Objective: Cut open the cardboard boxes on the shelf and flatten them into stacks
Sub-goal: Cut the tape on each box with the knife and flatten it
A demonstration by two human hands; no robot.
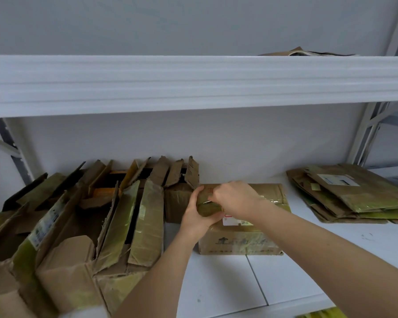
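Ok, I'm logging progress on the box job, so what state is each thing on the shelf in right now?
Sealed box: closed, taped, upright on the shelf.
Left hand: grips the box's left top corner.
Right hand: curled over the taped top seam, holding a small blade; blade barely visible.
Open boxes: flaps up, not flattened.
Flattened stack: lying flat at the right.

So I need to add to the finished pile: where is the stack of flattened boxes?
In the head view, the stack of flattened boxes lies on the white shelf at far right, right of the sealed box.
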